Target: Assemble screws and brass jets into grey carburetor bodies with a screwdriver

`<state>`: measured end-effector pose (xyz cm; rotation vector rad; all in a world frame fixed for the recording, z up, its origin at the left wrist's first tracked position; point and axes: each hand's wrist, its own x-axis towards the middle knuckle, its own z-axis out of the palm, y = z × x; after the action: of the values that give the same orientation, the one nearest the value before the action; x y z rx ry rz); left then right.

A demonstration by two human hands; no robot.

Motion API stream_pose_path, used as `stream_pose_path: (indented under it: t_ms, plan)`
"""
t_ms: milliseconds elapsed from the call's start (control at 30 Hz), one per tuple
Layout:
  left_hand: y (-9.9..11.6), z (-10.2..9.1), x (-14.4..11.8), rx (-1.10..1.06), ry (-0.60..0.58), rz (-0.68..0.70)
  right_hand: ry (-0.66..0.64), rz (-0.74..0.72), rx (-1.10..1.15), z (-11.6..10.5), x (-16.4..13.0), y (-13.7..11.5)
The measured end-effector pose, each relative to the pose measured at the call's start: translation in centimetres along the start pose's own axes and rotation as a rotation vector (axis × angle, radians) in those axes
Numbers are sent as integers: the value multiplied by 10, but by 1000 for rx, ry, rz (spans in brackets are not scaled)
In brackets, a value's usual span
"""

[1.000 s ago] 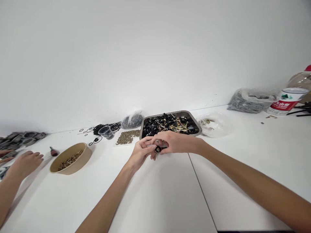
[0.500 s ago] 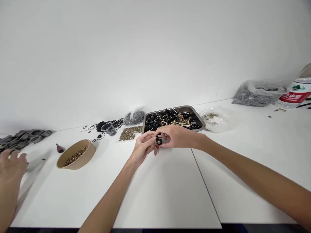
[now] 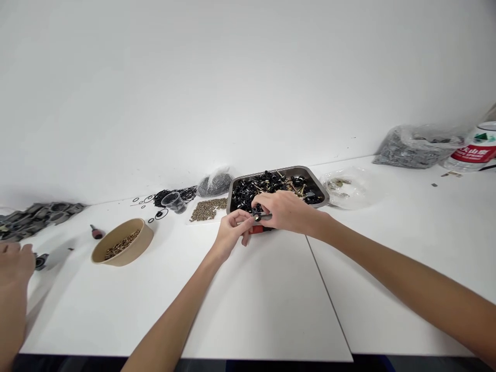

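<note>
My left hand (image 3: pixel 230 232) and my right hand (image 3: pixel 284 211) meet just in front of a metal tray (image 3: pixel 318 187) filled with black rings and brass pins. Between their fingertips they pinch a small part (image 3: pixel 260 217) with a grey metal pin and a black piece. A small red item (image 3: pixel 256 229) shows beneath the fingers on the white table (image 3: pixel 251 299). How the pieces fit together is hidden by the fingers.
A brown bowl (image 3: pixel 122 243) of small brass pieces stands at left, near a small red-tipped tool (image 3: pixel 96 232). Black O-rings, a clear cup (image 3: pixel 174 201), a brass pile (image 3: pixel 207 207), plastic bags and a bottle (image 3: pixel 475 150) line the back. Another person's hand (image 3: pixel 13 263) works at far left.
Both my hands have moved up towards the tray with the small part. The other person's hand at far left has drawn back towards the table edge.
</note>
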<state>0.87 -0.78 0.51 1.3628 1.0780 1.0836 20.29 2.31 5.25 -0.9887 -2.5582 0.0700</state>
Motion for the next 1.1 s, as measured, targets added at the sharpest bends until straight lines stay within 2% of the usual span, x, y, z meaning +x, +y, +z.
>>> stream_pose_path:
  t_ms: [300,433,533,667,800,933,1100]
  plan:
    - [-3,4,-2,-5,-15,-25,22,-67,-182,8,-2,-5]
    - [-3,3,-1,-42,-35,-25,16,-93,-167,8,-2,-8]
    - [-2,3,-1,-41,-36,-5,0,-97,-62,6,-2,-5]
    - [0,2,-1,-87,-19,3,-28,-42,200,1,0,13]
    - [3,-2,0,-227,47,6,28,118,388,7,3,43]
    - [5,-9,2,-336,123,2,41,233,362,28,3,70]
    - [2,-12,5,-389,153,-53,47,230,306,48,2,81]
